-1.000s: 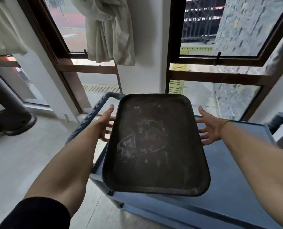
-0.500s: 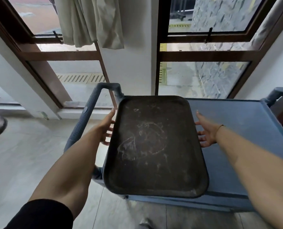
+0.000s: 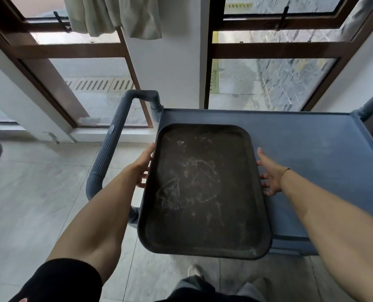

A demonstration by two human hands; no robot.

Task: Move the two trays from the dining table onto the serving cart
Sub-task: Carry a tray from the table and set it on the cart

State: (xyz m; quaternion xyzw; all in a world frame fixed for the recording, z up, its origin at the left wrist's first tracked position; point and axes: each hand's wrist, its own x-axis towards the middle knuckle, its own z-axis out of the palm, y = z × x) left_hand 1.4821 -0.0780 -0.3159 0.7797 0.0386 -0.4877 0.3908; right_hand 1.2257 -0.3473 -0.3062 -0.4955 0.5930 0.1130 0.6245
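Note:
A dark, scratched rectangular tray is held level over the left end of the blue serving cart. Its near end sticks out past the cart's front edge. My left hand grips the tray's left long edge, fingers under the rim. My right hand holds the right long edge, fingers spread beneath it. I cannot tell whether the tray's far end touches the cart top. No second tray and no dining table are in view.
The cart's ribbed push handle juts out to the left, close to my left forearm. Brown-framed windows and a white pillar stand right behind the cart. A pale curtain hangs at top. Grey floor tiles lie on the left.
The tray has moved forward and lower over the cart's top, both hands still on its sides. The view has tilted down, showing more of the cart and floor.

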